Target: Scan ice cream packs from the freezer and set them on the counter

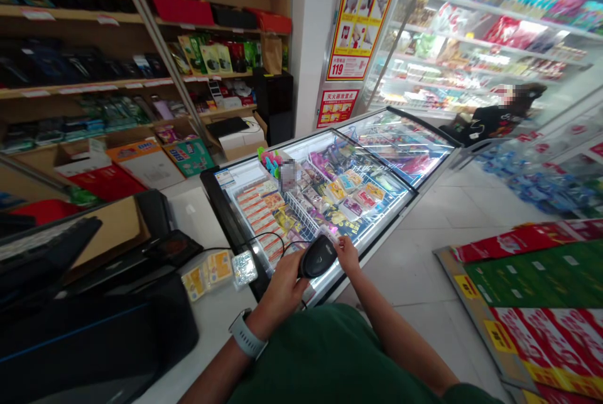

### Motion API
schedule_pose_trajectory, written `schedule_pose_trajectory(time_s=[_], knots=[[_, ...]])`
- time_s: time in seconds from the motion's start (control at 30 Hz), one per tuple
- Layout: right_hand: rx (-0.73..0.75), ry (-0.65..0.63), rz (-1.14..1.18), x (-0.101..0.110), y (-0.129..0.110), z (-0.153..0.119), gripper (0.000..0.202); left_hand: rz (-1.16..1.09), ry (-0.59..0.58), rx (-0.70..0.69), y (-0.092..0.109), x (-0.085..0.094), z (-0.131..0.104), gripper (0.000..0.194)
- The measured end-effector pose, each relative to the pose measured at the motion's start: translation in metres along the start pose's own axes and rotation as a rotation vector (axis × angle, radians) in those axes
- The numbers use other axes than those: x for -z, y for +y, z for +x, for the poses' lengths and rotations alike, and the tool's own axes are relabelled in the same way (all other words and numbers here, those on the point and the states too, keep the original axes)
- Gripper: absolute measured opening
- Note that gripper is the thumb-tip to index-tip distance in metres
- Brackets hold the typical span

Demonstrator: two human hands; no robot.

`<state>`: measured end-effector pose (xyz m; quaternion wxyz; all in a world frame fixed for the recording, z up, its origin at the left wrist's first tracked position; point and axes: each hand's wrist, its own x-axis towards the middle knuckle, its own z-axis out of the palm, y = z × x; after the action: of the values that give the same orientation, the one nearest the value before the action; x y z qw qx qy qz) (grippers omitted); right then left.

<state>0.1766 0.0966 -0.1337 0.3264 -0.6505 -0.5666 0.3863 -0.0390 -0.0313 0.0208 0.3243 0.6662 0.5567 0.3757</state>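
Note:
A black handheld scanner is gripped in my left hand, its cable running off to the left. My right hand pinches a small pale item at the scanner's front end; the scanner partly hides this item. Both hands are above the near edge of a glass-topped freezer. On the white counter to the left lie yellow-labelled packs and, beside them, a clear pack with pale contents.
Black checkout equipment covers the left counter. Stocked shelves stand behind it. Red and green cartons are stacked on the right. A person in black is low beside the freezer's far end.

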Motion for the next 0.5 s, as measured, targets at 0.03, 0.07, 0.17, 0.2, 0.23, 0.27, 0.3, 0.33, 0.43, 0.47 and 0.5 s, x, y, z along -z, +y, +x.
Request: schedule_pose_trajectory(time_s=[0.03, 0.07, 0.17, 0.2, 0.23, 0.27, 0.3, 0.33, 0.43, 0.47, 0.5], knots=[[-0.011, 0.003, 0.029, 0.001, 0.001, 0.001, 0.024, 0.0, 0.003, -0.001, 0.0, 0.0, 0.0, 0.048], [-0.022, 0.007, 0.06, 0.002, 0.002, 0.002, 0.024, 0.001, 0.005, 0.0, 0.0, 0.0, 0.0, 0.048], [-0.046, 0.025, 0.15, 0.005, 0.004, 0.005, 0.027, 0.005, 0.006, 0.007, -0.001, 0.0, -0.001, 0.049], [-0.052, 0.033, 0.177, 0.006, 0.005, 0.006, 0.028, 0.006, 0.006, 0.005, -0.001, 0.0, -0.001, 0.048], [-0.057, 0.04, 0.202, 0.007, 0.005, 0.007, 0.029, 0.008, 0.006, 0.003, -0.001, 0.0, -0.001, 0.048], [-0.063, 0.046, 0.225, 0.008, 0.005, 0.008, 0.03, 0.011, 0.007, 0.001, -0.001, -0.001, -0.001, 0.048], [-0.068, 0.051, 0.247, 0.009, 0.004, 0.009, 0.032, 0.014, 0.009, 0.0, -0.002, -0.001, -0.001, 0.049], [-0.072, 0.055, 0.268, 0.01, 0.003, 0.01, 0.033, 0.018, 0.011, -0.001, -0.002, -0.001, -0.001, 0.049], [-0.079, 0.062, 0.322, 0.013, -0.001, 0.013, 0.038, 0.027, 0.009, -0.008, -0.002, -0.001, 0.001, 0.048], [-0.078, 0.063, 0.338, 0.014, -0.004, 0.014, 0.039, 0.029, 0.008, -0.01, -0.002, -0.001, 0.002, 0.048], [-0.074, 0.065, 0.352, 0.016, -0.006, 0.014, 0.04, 0.032, 0.007, -0.01, -0.002, -0.001, 0.002, 0.048]])
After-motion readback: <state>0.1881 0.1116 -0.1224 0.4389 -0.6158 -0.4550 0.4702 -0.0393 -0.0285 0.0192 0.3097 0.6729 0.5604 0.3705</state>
